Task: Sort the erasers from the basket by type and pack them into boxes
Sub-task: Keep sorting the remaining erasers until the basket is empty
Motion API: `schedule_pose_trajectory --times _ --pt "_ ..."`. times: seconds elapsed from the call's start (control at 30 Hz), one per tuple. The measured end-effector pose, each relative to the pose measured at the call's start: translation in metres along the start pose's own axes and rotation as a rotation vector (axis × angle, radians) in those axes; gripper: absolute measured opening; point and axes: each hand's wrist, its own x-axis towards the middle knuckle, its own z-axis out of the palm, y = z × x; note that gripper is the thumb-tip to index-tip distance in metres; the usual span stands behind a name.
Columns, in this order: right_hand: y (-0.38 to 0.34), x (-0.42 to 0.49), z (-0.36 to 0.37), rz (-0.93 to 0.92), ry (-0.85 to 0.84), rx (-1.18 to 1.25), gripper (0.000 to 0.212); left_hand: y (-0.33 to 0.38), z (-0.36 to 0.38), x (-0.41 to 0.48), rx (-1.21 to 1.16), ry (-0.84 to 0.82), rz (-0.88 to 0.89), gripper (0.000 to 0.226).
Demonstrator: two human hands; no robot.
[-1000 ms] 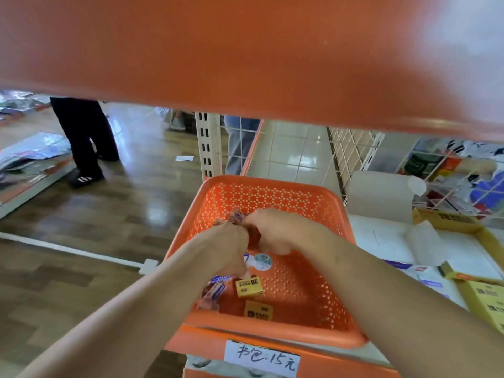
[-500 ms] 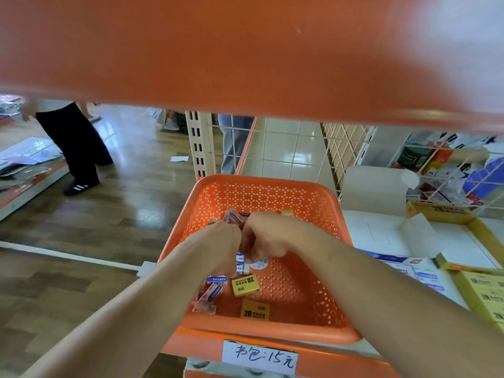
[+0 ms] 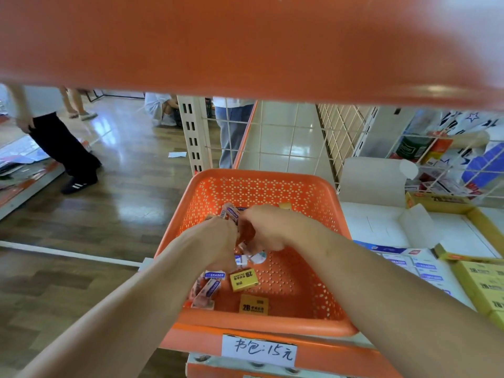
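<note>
An orange perforated basket point(image 3: 327, 203) sits on the shelf in front of me. Both hands are inside it, close together. My left hand point(image 3: 215, 241) grips a bunch of pink-and-purple wrapped erasers point(image 3: 231, 212) that stick up above the fingers. My right hand point(image 3: 268, 227) curls its fingers against the same bunch. Loose on the basket floor lie two yellow 2B erasers point(image 3: 243, 280) point(image 3: 253, 305), white-and-purple erasers point(image 3: 214, 275) and pink ones point(image 3: 204, 294). A round white eraser point(image 3: 257, 258) shows under my right hand.
A white open box point(image 3: 381, 227) and a yellow carton point(image 3: 482, 225) stand to the right, with yellow 2B packs point(image 3: 485, 285) at the right edge. An orange shelf point(image 3: 245, 45) hangs overhead. A price label point(image 3: 259, 350) is on the shelf front. People stand on the wooden floor at left.
The view has tilted slightly. My hands stay together over the basket, working the bunch of erasers; the person in black at left has shifted.
</note>
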Motion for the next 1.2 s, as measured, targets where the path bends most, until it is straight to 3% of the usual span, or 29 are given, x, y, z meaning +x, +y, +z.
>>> schedule_pose_trajectory --times 0.13,0.27,0.4,0.5,0.63,0.8,0.97,1.1,1.2 --pt "0.000 -0.002 0.001 0.030 -0.039 -0.015 0.034 -0.007 0.003 0.002 -0.098 0.051 -0.019 0.023" --pt "0.001 -0.008 0.004 0.054 -0.102 -0.129 0.018 -0.009 0.002 -0.003 -0.139 0.163 0.016 0.010" --pt "0.002 -0.013 0.002 0.076 -0.086 -0.222 0.012 -0.009 -0.002 -0.010 -0.251 0.242 0.029 0.026" --pt "0.009 -0.036 -0.020 0.054 -0.016 0.051 0.013 -0.007 -0.008 -0.018 -0.349 0.370 0.087 0.017" --pt "0.030 -0.085 -0.043 -0.001 0.263 0.542 0.007 0.015 -0.020 -0.037 -0.560 0.576 0.182 0.013" --pt "0.079 -0.158 -0.043 0.026 0.578 0.708 0.005 0.086 -0.033 -0.066 -0.842 0.774 0.411 0.026" --pt "0.132 -0.213 -0.017 0.088 0.681 0.760 0.014 0.162 -0.022 -0.071 -0.962 0.634 0.624 0.042" --pt "0.160 -0.240 0.003 0.133 0.608 0.774 0.015 0.206 -0.012 -0.059 -0.956 0.515 0.598 0.032" --pt "0.172 -0.254 0.014 0.148 0.546 0.770 0.009 0.224 -0.005 -0.051 -0.974 0.518 0.537 0.023"
